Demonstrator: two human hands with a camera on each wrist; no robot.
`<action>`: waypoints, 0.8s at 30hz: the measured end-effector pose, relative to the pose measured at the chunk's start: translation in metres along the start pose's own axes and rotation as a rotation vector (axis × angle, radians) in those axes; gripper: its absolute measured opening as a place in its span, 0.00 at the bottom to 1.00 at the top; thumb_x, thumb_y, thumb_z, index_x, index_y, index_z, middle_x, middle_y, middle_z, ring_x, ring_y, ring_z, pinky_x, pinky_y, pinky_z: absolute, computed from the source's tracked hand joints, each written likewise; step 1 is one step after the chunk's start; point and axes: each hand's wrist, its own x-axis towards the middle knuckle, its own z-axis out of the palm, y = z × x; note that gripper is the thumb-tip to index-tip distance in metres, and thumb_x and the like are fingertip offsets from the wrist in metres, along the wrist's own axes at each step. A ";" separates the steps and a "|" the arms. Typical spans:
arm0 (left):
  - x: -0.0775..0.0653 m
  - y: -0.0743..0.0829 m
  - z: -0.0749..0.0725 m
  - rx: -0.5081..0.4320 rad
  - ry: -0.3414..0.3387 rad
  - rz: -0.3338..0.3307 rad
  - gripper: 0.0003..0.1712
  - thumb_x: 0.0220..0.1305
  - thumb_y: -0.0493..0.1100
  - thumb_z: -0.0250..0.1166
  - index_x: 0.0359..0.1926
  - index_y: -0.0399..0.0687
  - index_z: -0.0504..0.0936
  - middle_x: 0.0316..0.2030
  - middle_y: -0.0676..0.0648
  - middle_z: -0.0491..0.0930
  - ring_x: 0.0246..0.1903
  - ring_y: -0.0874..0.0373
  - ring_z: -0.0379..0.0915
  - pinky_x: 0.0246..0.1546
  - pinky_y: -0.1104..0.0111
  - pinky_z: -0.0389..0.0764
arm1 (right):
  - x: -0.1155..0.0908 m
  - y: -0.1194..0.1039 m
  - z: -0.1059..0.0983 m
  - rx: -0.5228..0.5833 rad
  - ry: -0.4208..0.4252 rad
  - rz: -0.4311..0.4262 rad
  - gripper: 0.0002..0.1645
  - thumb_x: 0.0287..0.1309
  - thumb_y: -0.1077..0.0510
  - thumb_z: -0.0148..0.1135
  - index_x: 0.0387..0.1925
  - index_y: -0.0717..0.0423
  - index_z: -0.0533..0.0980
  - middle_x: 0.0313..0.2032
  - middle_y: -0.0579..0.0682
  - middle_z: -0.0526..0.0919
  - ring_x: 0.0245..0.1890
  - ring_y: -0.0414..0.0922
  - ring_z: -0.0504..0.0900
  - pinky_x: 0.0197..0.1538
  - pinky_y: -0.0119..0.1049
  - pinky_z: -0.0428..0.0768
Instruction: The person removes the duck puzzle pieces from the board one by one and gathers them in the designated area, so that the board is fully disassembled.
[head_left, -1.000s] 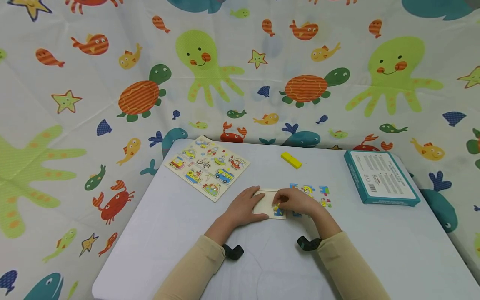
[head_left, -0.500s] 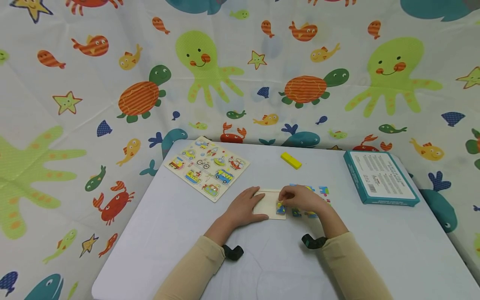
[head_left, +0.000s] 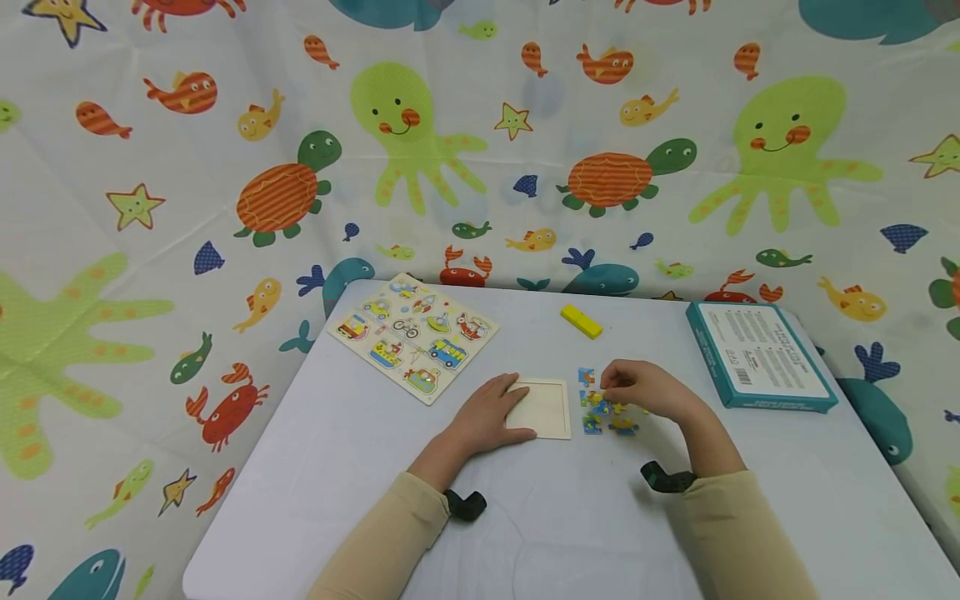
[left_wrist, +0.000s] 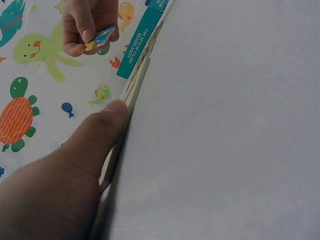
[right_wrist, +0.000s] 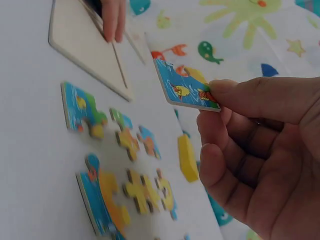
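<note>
My left hand (head_left: 480, 417) rests on the left side of a small pale wooden puzzle tray (head_left: 546, 408), thumb along its near edge. The tray's bare base shows, partly covered by the fingers. Right of it, my right hand (head_left: 648, 390) pinches a jigsaw piece (right_wrist: 182, 87) between thumb and fingers. Blue with a yellow duck print, the piece is held tilted above the table. Several loose jigsaw pieces (head_left: 622, 426) lie on the table beneath and beside the right hand, which hides some of them in the head view.
A wooden board with vehicle pictures (head_left: 408, 329) lies at the back left. A yellow block (head_left: 581, 322) is behind the loose pieces. The teal box (head_left: 765, 354) lies at the right. A sea-animal cloth (head_left: 450, 167) hangs behind the table.
My right hand has lifted the jigsaw piece from the tray's right side and carried it right, over the loose pieces. The left hand has stayed on the tray.
</note>
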 end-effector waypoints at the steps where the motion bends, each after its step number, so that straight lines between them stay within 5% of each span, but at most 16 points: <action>1: 0.000 0.000 0.000 -0.001 -0.001 -0.002 0.49 0.59 0.77 0.57 0.74 0.57 0.63 0.76 0.49 0.55 0.76 0.52 0.50 0.75 0.58 0.58 | -0.002 0.003 -0.003 0.002 0.002 0.006 0.08 0.63 0.54 0.65 0.41 0.52 0.78 0.38 0.48 0.82 0.39 0.47 0.77 0.43 0.38 0.80; 11: -0.001 0.000 0.000 0.001 0.008 -0.003 0.49 0.58 0.77 0.57 0.74 0.57 0.64 0.76 0.49 0.55 0.75 0.52 0.51 0.75 0.59 0.58 | -0.023 0.035 -0.023 0.047 0.010 0.062 0.10 0.64 0.53 0.64 0.41 0.55 0.78 0.35 0.51 0.81 0.36 0.49 0.77 0.39 0.42 0.79; 24: -0.001 0.001 0.001 -0.001 -0.001 -0.015 0.49 0.59 0.76 0.57 0.74 0.58 0.63 0.76 0.50 0.54 0.76 0.53 0.50 0.76 0.58 0.57 | -0.041 0.074 -0.030 0.062 -0.014 0.165 0.12 0.62 0.50 0.66 0.41 0.53 0.79 0.32 0.50 0.78 0.33 0.45 0.74 0.34 0.34 0.74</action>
